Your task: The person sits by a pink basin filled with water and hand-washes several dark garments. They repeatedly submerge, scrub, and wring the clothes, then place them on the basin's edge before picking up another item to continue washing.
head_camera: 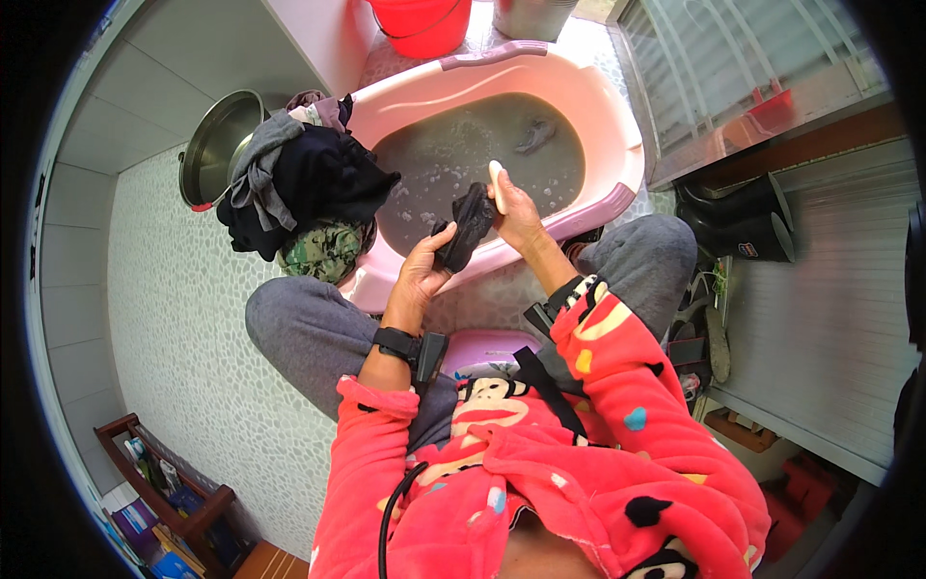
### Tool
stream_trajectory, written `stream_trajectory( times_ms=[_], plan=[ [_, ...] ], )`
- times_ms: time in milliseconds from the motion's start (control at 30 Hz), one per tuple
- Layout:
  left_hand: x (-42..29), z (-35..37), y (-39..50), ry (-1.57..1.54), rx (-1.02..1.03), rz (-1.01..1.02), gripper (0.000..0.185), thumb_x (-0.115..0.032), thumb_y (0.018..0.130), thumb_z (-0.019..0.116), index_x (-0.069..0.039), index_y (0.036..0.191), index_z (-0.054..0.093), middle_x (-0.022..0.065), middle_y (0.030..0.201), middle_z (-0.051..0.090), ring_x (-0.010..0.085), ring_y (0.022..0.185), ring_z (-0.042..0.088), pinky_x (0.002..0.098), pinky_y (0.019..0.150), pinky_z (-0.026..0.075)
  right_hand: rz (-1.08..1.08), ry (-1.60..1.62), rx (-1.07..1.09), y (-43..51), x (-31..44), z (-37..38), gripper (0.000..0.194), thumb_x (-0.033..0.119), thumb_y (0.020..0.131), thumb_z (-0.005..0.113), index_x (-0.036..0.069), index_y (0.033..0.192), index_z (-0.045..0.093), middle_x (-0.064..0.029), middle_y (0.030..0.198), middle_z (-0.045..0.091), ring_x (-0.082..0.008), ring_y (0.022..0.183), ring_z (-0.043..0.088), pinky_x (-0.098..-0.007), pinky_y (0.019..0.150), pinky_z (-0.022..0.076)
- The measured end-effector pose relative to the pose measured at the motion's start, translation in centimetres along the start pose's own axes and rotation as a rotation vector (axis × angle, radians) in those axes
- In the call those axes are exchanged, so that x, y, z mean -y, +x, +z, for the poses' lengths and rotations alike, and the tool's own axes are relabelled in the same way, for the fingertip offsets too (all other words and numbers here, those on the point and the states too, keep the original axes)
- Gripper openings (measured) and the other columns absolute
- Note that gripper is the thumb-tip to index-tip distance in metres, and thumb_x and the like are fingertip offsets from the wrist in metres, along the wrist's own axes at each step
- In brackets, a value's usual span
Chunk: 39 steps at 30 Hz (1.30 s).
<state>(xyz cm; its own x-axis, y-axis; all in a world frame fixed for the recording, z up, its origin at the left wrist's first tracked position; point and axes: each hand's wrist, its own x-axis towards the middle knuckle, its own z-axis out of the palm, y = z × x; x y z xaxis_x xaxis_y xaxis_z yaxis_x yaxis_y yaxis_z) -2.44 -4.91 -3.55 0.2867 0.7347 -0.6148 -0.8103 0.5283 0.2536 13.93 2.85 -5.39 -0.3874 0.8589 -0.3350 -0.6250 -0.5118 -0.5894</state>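
My left hand (pixel 422 264) grips the lower end of a wet black cloth (pixel 465 235), possibly a sock, above the near rim of a pink plastic tub (pixel 618 130). In my right hand (pixel 519 216) is a pale bar (pixel 496 182), which looks like soap; its fingers are against the cloth's upper end. Murky grey water (pixel 448 155) with patches of suds fills the tub's bottom. A grey piece of cloth (pixel 537 136) lies partly above the water at the far right. Heaped on the tub's left rim are black clothing (pixel 318 174), a grey garment (pixel 264 166) and camouflage fabric (pixel 322 253).
A steel pot (pixel 213 148) stands left of the heap. Beyond the tub are a red bucket (pixel 425 29) and a metal bucket (pixel 534 16). Black rubber boots (pixel 745 231) lie at the right. Between my legs is a purple stool (pixel 481 347). Lower left stands a wooden rack (pixel 181 499).
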Motion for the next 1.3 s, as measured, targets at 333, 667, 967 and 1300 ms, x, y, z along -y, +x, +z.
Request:
stream_trajectory(
  times_ms=[333,667,967,1300],
  plan=[
    [-0.5,0.5,-0.4,-0.246,0.116,0.108,0.023,-0.018,0.089,0.052,0.002,0.102,0.058,0.0102,0.091,0.065,0.0218,0.077,0.064,0.0315,0.068,0.054,-0.058,-0.755,-0.159,-0.4,-0.3,0.6,0.038,0.036,0.092,0.052,0.002,0.076,0.057,-0.0075,0.076,0.052,-0.0163,0.073,0.053,-0.0299,0.063,0.0430],
    [0.8,-0.5,-0.1,-0.207,0.021,0.186,0.042,-0.040,0.091,0.046,-0.001,0.098,0.059,0.0117,0.092,0.063,0.0246,0.085,0.060,0.0347,0.078,0.049,-0.876,-1.686,0.070,-8.0,-4.8,7.7,0.026,0.026,0.078,0.060,0.000,0.082,0.058,-0.0136,0.101,0.048,-0.0312,0.096,0.044,-0.0425,0.081,0.0348],
    [2.3,-0.3,1.2,-0.071,-0.132,0.297,0.032,-0.041,0.093,0.046,-0.011,0.090,0.056,0.0031,0.083,0.059,0.0171,0.078,0.059,0.0339,0.072,0.050,-0.533,-1.733,-0.235,-5.7,-5.8,6.3,0.035,0.038,0.082,0.057,0.003,0.085,0.063,-0.0096,0.102,0.050,-0.0266,0.099,0.045,-0.0427,0.082,0.0327],
    [3.1,-1.0,1.5,-0.171,0.064,0.214,0.045,-0.053,0.092,0.038,-0.012,0.092,0.057,0.0047,0.083,0.062,0.0191,0.078,0.062,0.0327,0.069,0.053,-0.239,-1.785,-0.435,-2.1,-3.1,3.5,0.046,0.042,0.088,0.048,0.001,0.081,0.066,-0.0172,0.094,0.058,-0.0342,0.091,0.053,-0.0506,0.073,0.0408]
  ],
)
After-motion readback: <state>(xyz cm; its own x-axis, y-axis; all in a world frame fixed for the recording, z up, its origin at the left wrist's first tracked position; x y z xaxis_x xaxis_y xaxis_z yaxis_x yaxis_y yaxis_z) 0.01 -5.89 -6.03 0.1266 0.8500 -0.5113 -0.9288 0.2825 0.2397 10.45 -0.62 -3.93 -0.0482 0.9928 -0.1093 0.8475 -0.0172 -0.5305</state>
